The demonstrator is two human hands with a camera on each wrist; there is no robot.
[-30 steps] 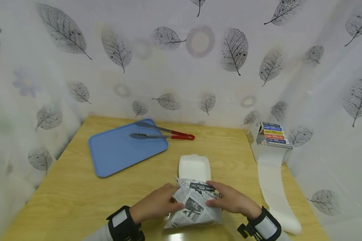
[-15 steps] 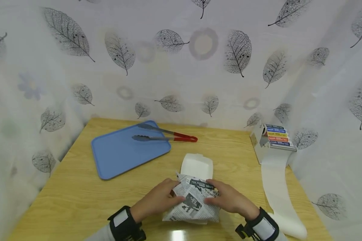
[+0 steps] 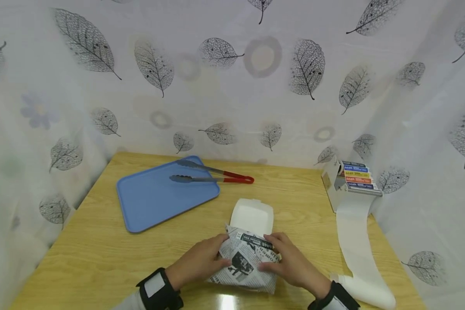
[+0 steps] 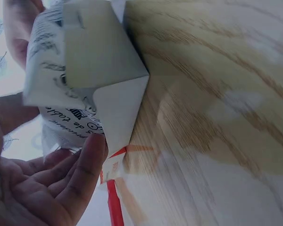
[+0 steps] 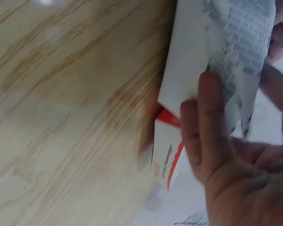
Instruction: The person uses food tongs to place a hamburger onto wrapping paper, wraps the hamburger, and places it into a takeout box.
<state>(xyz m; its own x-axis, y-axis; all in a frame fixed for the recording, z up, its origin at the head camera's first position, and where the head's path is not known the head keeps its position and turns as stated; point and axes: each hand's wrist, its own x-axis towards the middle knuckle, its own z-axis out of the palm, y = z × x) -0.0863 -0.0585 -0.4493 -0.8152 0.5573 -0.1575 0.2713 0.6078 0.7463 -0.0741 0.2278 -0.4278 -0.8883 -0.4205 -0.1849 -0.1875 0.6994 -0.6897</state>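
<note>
A packet in newspaper-print wrapping paper [image 3: 244,263] lies over the lower half of a takeaway box [image 3: 252,215], whose white lid stands folded back behind it. My left hand [image 3: 197,263] holds the packet's left side, thumb on top. My right hand [image 3: 292,263] holds the right side, its thumb also on the paper. In the left wrist view the left fingers [image 4: 87,165] curl at the paper beside the box's white wall [image 4: 120,108]. Right fingertips [image 5: 210,84] lie against the box's white side in the right wrist view. The contents of the packet are hidden.
A blue tray [image 3: 159,200] lies at the back left, with red-handled tongs [image 3: 217,178] resting across it. At the right stands a roll dispenser [image 3: 352,181], its white strip [image 3: 356,241] hanging down to a roll [image 3: 368,292]. A leaf-print curtain [image 3: 232,86] surrounds the table.
The packet has shifted slightly left and its near edge has turned a little. Both hands keep hold of its sides, and the right hand has moved slightly with it.
</note>
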